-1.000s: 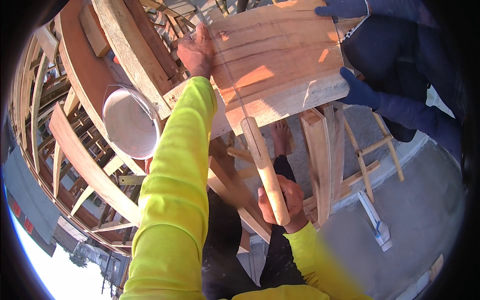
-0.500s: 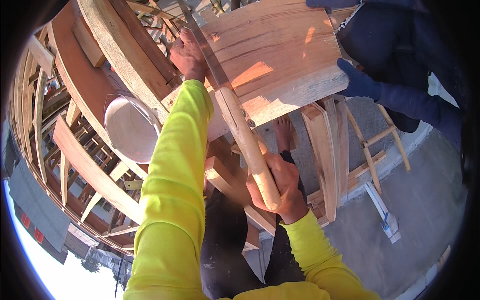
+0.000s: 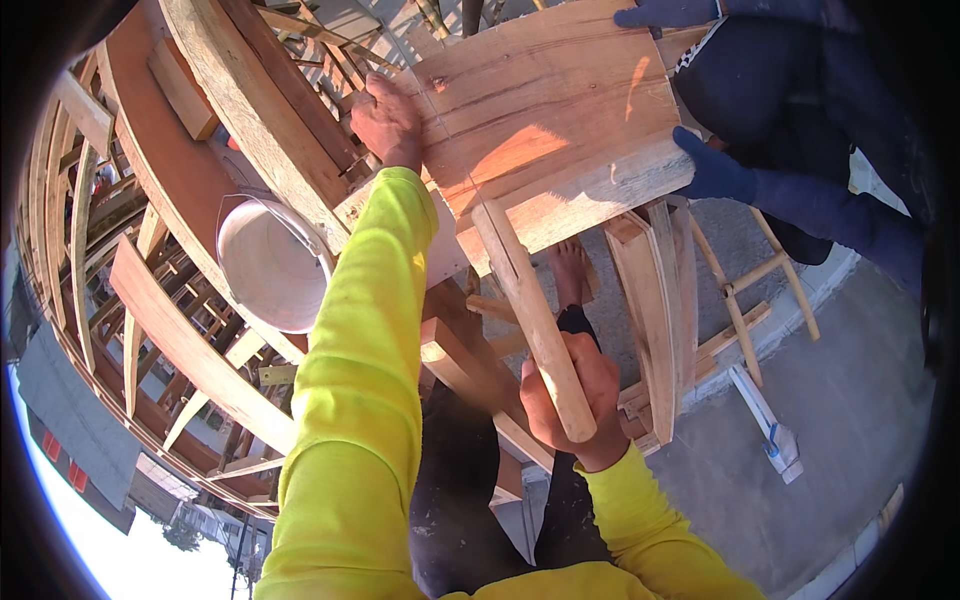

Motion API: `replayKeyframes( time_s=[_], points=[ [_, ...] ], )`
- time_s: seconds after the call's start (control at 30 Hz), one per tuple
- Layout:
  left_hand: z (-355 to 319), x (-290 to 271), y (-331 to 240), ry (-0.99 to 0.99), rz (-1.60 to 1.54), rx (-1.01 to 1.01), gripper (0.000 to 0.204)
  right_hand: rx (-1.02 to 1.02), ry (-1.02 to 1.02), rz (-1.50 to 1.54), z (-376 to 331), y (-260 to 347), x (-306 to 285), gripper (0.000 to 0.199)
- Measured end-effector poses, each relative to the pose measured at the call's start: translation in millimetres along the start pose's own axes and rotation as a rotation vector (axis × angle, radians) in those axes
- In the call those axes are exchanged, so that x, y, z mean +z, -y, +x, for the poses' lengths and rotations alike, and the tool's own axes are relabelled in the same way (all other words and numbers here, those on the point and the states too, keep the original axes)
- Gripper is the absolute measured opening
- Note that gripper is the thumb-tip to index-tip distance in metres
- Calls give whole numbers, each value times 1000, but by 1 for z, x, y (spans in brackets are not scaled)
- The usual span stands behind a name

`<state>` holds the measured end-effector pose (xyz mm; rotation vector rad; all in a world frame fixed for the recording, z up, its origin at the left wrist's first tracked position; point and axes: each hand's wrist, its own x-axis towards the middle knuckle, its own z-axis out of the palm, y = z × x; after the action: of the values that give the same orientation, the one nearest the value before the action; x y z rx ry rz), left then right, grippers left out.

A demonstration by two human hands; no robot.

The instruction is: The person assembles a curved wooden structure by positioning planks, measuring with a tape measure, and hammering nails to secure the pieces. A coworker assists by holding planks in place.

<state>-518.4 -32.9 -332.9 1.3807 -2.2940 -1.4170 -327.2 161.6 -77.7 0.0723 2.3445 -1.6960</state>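
My right hand (image 3: 572,395) is wrapped round the straight wooden handle of a saw (image 3: 530,315). Its thin blade shows almost edge-on, as a fine line at the left part of a wide wooden board (image 3: 550,110). My left hand (image 3: 388,122), fingers curled, holds the board at its left end, beside the blade. At the right end, a co-worker's dark-gloved hand (image 3: 712,165) supports the near corner, and their other gloved hand (image 3: 665,12) is at the far corner. The board's underside is hidden.
A white bucket (image 3: 272,265) hangs left of my forearm, by a curved timber frame (image 3: 165,170). Upright planks (image 3: 645,320) stand below the board. A small wooden ladder-like frame (image 3: 760,275) and a white tool with a blue part (image 3: 780,450) are on the right.
My right hand has drawn the saw back toward me and slightly right. The blade, broad before, now appears as a thin line. My left hand has shifted slightly right and down.
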Motion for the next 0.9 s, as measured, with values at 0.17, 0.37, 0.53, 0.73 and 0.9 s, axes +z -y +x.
replayKeyframes(
  time_s=[0.17, 0.37, 0.53, 0.73, 0.9],
  points=[
    [-10, 4, -19, -44, 59, 54, 59, -93, 29, -125, 30, -3, 0, 17],
    [-4, -1, -11, -40, 60, 143, 60, -40, 57, -33, 11, 11, -4, 20],
    [2, 4, -5, 10, 74, 106, 64, 35, 109, 58, 34, 3, 3, 25],
    [-3, 1, -12, 14, 58, 141, 63, 0, 64, 1, 1, 20, -10, 34],
    [1, 4, 0, 47, 17, 115, 65, 45, 82, 51, 51, 3, -6, 21]
  ],
)
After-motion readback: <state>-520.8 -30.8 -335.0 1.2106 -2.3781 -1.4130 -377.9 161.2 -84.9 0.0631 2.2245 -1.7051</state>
